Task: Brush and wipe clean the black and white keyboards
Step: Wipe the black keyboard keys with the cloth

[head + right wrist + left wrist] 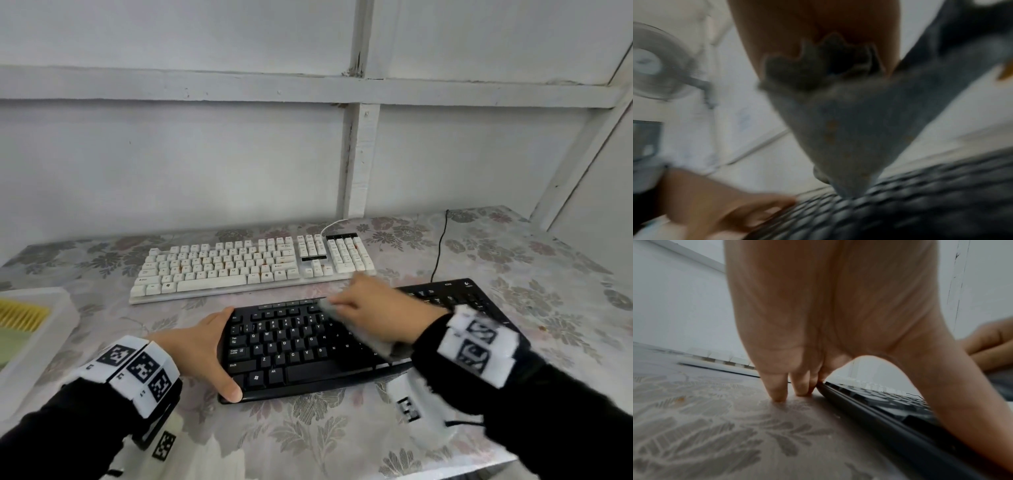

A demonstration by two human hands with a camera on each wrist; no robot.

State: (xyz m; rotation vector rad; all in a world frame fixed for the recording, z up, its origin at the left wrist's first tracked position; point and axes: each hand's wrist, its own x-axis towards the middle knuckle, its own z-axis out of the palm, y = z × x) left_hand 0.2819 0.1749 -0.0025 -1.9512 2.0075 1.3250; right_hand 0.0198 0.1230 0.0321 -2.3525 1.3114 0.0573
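The black keyboard [294, 353] lies near the front of the table, with the white keyboard [239, 267] behind it. My left hand [209, 349] braces the black keyboard's left end, thumb at the front corner. In the left wrist view its straight fingers [779, 391] touch the tablecloth beside the black keyboard [890, 404]. My right hand [370, 305] grips a grey cloth [383, 346] and presses it on the black keyboard's upper key rows. The right wrist view is blurred; there the grey cloth [849, 138] points down onto the keys [900, 203].
A white tray [51, 329] at the left edge holds a brush with yellow bristles [20, 315]. A black cable [440, 246] runs back from the black keyboard to the wall. The floral tablecloth [308, 438] covers the table. A fan [653, 61] shows in the right wrist view.
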